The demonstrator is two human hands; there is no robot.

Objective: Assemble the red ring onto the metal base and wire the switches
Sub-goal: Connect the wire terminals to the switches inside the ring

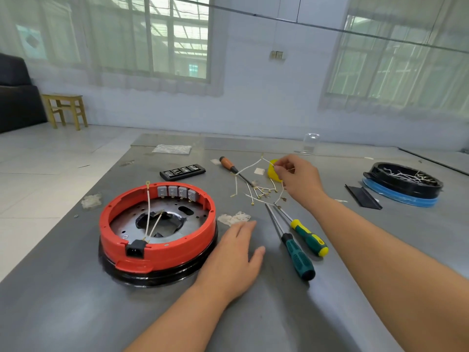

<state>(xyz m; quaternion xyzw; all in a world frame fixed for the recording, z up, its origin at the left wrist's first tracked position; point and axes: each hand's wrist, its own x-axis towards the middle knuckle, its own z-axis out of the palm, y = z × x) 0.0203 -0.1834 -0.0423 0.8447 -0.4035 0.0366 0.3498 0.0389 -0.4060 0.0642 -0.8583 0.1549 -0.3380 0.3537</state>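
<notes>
Grey steel desk carries one red ring seated on its metal base, four grey switches inside the far wall. Three screwdrivers lie right of it, bare desk between. The left hand rests flat beside the ring; the right hand pinches one white wire.

The ring is bright red over a black base, with a dull silver plate inside and four grey switches at its twelve o'clock. The worktop is mottled grey. Two screwdrivers have green, black and yellow handles; a third is orange. White wires end in brass tips beside a yellow cap. At two o'clock, a black tray sits on blue.
</notes>
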